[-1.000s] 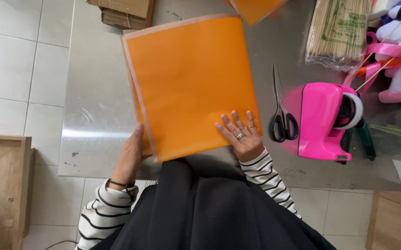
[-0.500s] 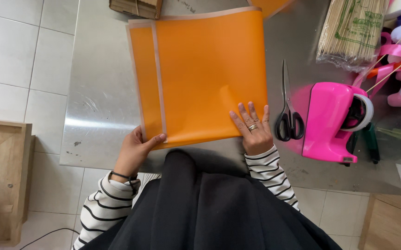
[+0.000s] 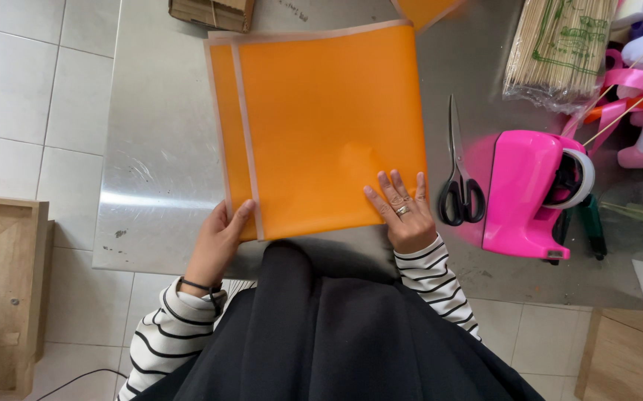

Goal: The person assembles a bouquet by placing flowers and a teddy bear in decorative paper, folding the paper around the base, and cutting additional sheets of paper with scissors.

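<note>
Orange sheets [image 3: 329, 126] at frame centre: left hand [image 3: 217, 245] pinches their lower-left corner, right hand [image 3: 403, 212] presses flat, fingers spread.

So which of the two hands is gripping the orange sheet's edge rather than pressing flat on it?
The left hand: it pinches the orange sheet at its near-left corner, whereas the ringed right hand lies flat on the near-right corner.

Single head view, looking steeply down, close over steel table [image 3: 151, 178] edge.
</note>
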